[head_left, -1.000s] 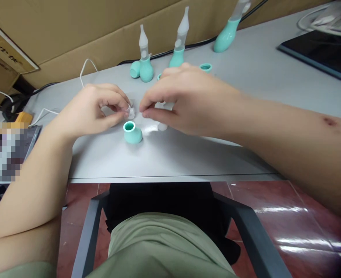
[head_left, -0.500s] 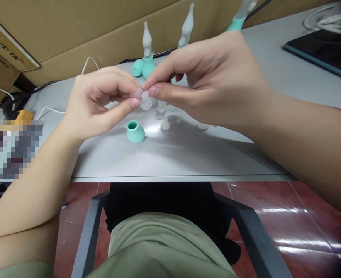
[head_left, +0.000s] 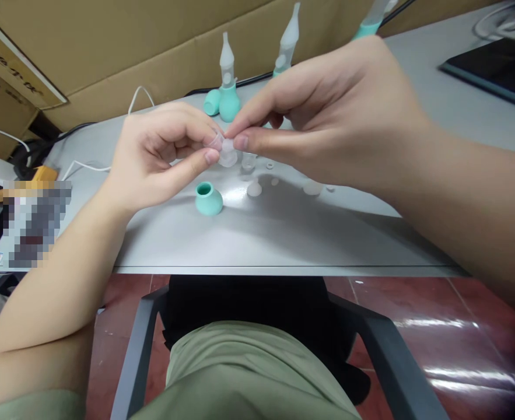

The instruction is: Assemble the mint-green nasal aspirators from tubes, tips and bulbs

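Note:
My left hand point(head_left: 161, 154) pinches a small clear plastic piece point(head_left: 228, 156) between thumb and fingers, above the grey table. From the other side my right hand point(head_left: 322, 111) pinches at the top of the same piece with thumb and forefinger; what lies between those fingertips is too small to make out. Below them a teal rubber bulb point(head_left: 209, 199) stands with its opening up. Beside it lie a clear short tube part point(head_left: 248, 161), a white cone-shaped part point(head_left: 254, 188), a small ring point(head_left: 270, 165) and a larger whitish part point(head_left: 313, 188).
Nasal aspirators with teal bulbs and white tips point(head_left: 228, 81) point(head_left: 288, 38) stand along the cardboard wall point(head_left: 152, 46). A black tablet-like slab point(head_left: 493, 73) lies at the right. Cables and a yellow object point(head_left: 42, 175) are at the left. Chair armrests point(head_left: 384, 350) flank my lap.
The whole view has shifted slightly, so things appear a little to the right. Both hands keep their pinch on the clear piece with almost no other movement.

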{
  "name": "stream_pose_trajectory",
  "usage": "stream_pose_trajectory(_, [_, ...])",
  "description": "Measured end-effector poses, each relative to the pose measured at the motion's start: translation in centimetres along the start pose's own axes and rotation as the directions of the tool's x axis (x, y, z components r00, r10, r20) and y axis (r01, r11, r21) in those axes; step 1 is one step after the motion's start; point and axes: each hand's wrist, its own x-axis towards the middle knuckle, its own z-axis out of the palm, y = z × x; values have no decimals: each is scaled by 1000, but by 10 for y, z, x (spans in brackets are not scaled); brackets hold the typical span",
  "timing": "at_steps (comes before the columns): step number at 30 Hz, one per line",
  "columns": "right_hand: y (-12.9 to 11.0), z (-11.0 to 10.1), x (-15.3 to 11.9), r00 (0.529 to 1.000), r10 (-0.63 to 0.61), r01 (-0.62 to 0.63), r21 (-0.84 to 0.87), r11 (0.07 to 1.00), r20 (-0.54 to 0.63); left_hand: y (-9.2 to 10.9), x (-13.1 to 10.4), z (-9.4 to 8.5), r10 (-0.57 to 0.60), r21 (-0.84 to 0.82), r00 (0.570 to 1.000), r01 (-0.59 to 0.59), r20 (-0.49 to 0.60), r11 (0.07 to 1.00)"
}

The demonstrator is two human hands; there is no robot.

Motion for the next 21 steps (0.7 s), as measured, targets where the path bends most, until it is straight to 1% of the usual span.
stream_pose_trajectory(3, [0, 0, 0, 1000, -11, 11, 10, 1000, -21, 14, 6, 2, -148, 130, 981, 132, 122, 983])
stream_pose_trajectory(5, [0, 1, 0, 1000, -6, 6, 11, 1000, -19, 24, 11, 7, -167, 138, 970, 144, 175, 980])
stream_pose_trajectory(7, [-1, 1, 0, 1000, -5, 5, -3, 1000, -1, 32, 16, 13, -142, 111, 969, 122, 201, 986])
stream_pose_trajectory(9, [0, 0, -1, 1000, -25, 25, -4, 1000, -16, 38, 20, 18, -114, 80, 971, 99, 211, 992])
stream_pose_trajectory(12, [2, 0, -2, 999, -49, 49, 32, 998, -7, 42, 24, 20, -80, 39, 972, 73, 221, 997])
stream_pose_trajectory(15, [3, 2, -1, 998, -34, 28, 102, 994, 52, 42, 26, 18, -44, -4, 972, 46, 233, 999])
stream_pose_trajectory(18, [1, 4, 1, 999, -12, 3, 192, 981, 48, 39, 26, 18, -8, -46, 970, 20, 244, 999])
stream_pose_trajectory(21, [-4, 4, 2, 999, 8, -19, 218, 976, 49, 33, 26, 21, 29, -83, 967, -8, 255, 996])
